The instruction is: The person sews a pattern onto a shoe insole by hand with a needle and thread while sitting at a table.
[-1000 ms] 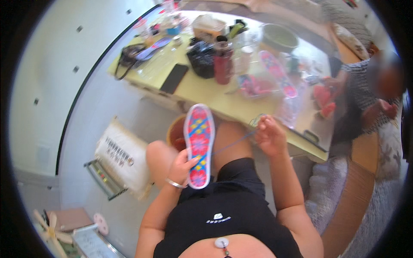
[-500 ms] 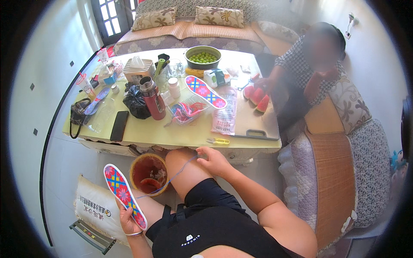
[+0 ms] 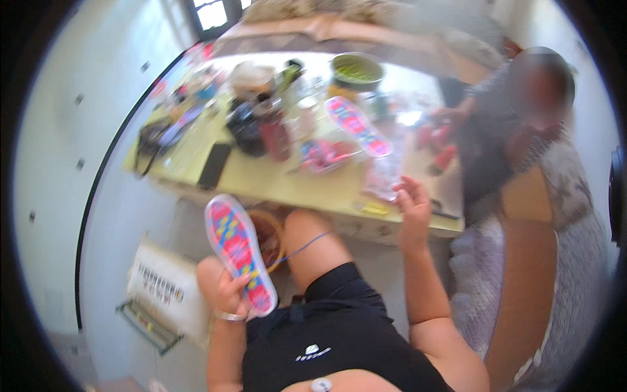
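Cluttered surface point(image 3: 261, 181) ahead, left hand point(image 3: 233, 289) clamped on the insole point(image 3: 230, 235) near the left knee, right hand point(image 3: 413, 197) apart, grip unclear; pattern looks mostly filled, blue thread point(image 3: 305, 245) not yet trimmed, any stitches left too blurred to tell.

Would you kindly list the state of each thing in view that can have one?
Left hand: closed on the held insole
Held insole: gripped, patterned face showing
Right hand: raised, fingers bent, hold unclear
Blue thread: extended, far end unclear
Second insole: lying, patterned face up
Phone: lying flat, dark
Green basin: uncovered
Bin: open-topped
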Demonstrator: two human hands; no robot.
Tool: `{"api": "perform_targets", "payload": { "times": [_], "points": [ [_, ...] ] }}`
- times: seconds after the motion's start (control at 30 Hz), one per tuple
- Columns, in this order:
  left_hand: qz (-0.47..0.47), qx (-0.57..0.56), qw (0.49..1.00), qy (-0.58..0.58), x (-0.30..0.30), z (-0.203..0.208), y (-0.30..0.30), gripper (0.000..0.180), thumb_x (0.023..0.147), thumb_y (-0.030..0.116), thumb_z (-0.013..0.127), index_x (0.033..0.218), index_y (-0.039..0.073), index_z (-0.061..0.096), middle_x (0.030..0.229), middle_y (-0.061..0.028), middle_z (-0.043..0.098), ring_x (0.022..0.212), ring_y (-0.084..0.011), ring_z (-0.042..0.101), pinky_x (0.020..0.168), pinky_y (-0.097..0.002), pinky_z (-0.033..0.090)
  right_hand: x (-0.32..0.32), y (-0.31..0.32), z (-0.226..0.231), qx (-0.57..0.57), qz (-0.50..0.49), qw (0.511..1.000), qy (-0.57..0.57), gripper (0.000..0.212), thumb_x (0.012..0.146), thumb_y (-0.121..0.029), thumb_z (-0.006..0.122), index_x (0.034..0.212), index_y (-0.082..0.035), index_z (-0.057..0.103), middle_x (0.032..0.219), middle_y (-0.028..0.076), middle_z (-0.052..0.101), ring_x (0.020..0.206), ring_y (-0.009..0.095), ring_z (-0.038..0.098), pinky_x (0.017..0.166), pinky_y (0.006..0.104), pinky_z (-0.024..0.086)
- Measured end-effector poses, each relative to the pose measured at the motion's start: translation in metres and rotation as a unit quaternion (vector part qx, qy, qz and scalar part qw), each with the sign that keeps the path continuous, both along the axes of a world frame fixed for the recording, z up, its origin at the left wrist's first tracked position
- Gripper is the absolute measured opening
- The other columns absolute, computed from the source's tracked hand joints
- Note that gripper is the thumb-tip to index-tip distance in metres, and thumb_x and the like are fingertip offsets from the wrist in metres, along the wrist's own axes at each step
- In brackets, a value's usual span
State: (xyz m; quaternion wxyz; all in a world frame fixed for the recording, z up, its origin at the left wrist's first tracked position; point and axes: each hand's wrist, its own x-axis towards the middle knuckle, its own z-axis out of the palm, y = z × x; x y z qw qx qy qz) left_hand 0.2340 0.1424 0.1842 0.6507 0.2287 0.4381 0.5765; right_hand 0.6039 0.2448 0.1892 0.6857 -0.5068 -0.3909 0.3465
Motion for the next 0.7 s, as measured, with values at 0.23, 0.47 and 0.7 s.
{"api": "perform_targets", "payload": {
  "times": [0.23,0.47,0.7],
  "points": [
    [-0.020,-0.002,0.996,-0.084,0.025,0.004,0.009,0.040,0.082,-0.010,0.062,0.120,-0.001,0.056,0.115,-0.0137,0.066,0.104,-0.0225,0.066,0.095,-0.0379,0.053,-0.101,-0.030,-0.002,-0.102,0.357,0.929,-0.003,0.014,0.093,-0.002,0.060,0.105,0.002,0.065,0.093,0.005,0.066,0.081,0.010,0.061,0.072,0.0237,0.050],
    [0.008,-0.023,0.997,-0.071,0.018,0.006,0.000,0.036,0.084,-0.007,0.061,0.120,-0.002,0.056,0.113,-0.0131,0.067,0.102,-0.0206,0.067,0.092,-0.0359,0.054,-0.160,-0.035,-0.020,-0.135,0.476,0.868,-0.032,0.014,0.092,-0.003,0.062,0.105,0.003,0.065,0.096,0.005,0.066,0.083,0.010,0.061,0.075,0.0253,0.050],
    [0.017,-0.025,0.996,-0.087,0.011,-0.002,-0.004,0.035,0.087,-0.002,0.062,0.121,-0.001,0.056,0.111,-0.0122,0.068,0.097,-0.0189,0.068,0.089,-0.0339,0.055,-0.181,-0.035,-0.048,-0.114,0.510,0.850,-0.067,0.011,0.090,-0.002,0.066,0.100,0.002,0.065,0.094,0.003,0.063,0.084,0.009,0.061,0.074,0.0235,0.050]
  ]
}}
